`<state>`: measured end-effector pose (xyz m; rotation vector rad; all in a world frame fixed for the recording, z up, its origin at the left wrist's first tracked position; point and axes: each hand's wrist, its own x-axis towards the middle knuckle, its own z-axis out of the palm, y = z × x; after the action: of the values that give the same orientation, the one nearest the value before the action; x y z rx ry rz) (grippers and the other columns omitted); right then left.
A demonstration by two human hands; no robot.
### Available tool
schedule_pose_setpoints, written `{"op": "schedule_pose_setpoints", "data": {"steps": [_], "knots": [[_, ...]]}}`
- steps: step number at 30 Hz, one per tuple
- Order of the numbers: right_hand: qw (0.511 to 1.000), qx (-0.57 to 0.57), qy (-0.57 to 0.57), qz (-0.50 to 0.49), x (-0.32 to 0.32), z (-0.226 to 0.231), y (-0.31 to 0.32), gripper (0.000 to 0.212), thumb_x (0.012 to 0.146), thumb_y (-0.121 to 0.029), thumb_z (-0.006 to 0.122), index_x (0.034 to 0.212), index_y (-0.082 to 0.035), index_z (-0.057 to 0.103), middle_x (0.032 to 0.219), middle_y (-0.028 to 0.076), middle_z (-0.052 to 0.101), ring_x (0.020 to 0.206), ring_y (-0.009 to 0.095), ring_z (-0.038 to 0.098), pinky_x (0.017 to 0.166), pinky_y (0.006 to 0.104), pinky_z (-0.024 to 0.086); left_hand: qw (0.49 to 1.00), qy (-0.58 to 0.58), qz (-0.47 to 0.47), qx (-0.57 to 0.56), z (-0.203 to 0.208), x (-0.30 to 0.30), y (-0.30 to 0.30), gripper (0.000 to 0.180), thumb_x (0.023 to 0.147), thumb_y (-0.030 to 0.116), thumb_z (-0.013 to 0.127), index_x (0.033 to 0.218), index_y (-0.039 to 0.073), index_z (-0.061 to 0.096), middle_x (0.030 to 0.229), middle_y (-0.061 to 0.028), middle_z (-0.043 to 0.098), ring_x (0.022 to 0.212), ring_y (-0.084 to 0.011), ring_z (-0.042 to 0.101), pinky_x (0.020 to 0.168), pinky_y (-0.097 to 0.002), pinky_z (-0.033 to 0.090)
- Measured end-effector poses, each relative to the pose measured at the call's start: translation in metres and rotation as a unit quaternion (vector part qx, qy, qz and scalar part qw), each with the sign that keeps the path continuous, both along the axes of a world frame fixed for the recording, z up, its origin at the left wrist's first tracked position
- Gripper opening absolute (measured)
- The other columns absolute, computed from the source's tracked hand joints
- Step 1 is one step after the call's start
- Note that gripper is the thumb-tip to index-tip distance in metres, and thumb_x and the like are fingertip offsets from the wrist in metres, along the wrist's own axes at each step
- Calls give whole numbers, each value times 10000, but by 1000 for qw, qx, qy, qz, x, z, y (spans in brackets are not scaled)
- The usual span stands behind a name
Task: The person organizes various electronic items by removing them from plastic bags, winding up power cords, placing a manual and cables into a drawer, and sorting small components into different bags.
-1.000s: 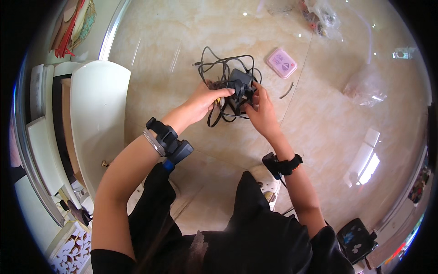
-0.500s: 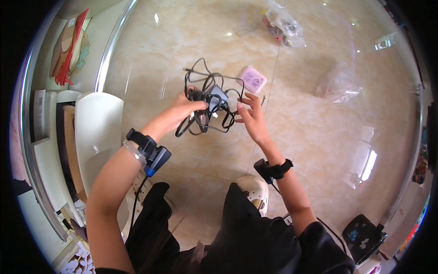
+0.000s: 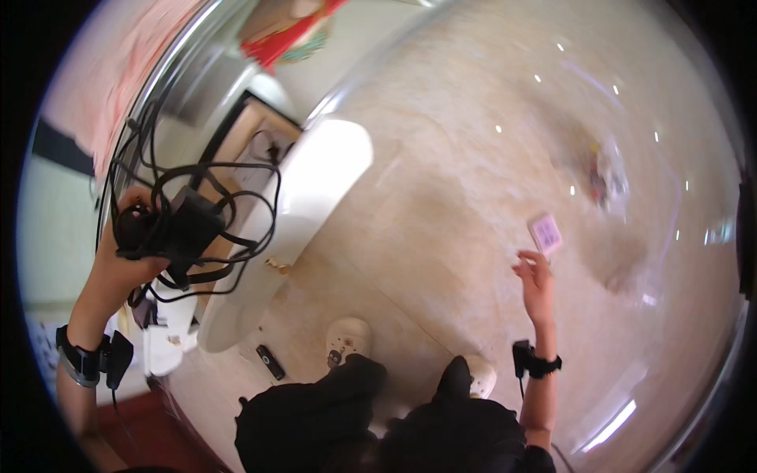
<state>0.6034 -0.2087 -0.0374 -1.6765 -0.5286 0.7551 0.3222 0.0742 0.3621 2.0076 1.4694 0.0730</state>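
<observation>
My left hand (image 3: 130,252) is closed around a tangled bundle of black cables with a dark power adapter (image 3: 194,225), lifted at the left over an open drawer (image 3: 260,130). Loops of cord hang out on every side of the fingers and partly hide the drawer. My right hand (image 3: 537,277) is off to the right above the tiled floor, holding nothing, its fingers loosely bent and apart. Just beyond those fingertips a small pink square box (image 3: 545,233) lies on the floor.
The white curved drawer front (image 3: 315,185) sticks out at the left. A black remote-like object (image 3: 270,363) lies on the floor near my shoes. Clear plastic bags with small items (image 3: 605,177) rest at the right. Red and brown flat packets (image 3: 288,35) are in the far-left compartment.
The cable bundle has moved left in my left hand, from above the floor to over the drawer. My right hand has come away from the cables. The view has swung left.
</observation>
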Motion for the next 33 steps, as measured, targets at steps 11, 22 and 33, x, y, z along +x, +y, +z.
{"op": "schedule_pose_setpoints", "data": {"steps": [11, 22, 33], "knots": [[829, -113, -463, 292, 20, 209, 114, 134, 794, -5, 562, 927, -23, 560, 897, 125, 562, 756, 312, 573, 641, 362, 472, 939, -342, 35, 9, -138, -100, 74, 427, 689, -39, 673, 1030, 62, 436, 1063, -89, 546, 980, -179, 560, 822, -265, 451], [720, 76, -574, 384, -95, 226, 291, 155, 760, -29, 597, 911, -45, 567, 908, 81, 556, 800, 263, 564, 728, 365, 454, 736, -554, 180, -345, -212, -63, 127, 221, 844, 177, 609, 995, 29, 546, 946, -60, 598, 838, -153, 587, 715, -296, 519], [741, 102, -534, 394, -107, 185, 300, 156, 761, 9, 559, 914, -20, 550, 824, 100, 554, 803, 276, 549, 778, 361, 420, 893, 27, -59, -445, -264, -54, 146, 870, 811, 750, 217, 1032, -13, 572, 896, -172, 608, 769, -250, 625, 691, -368, 518]]}}
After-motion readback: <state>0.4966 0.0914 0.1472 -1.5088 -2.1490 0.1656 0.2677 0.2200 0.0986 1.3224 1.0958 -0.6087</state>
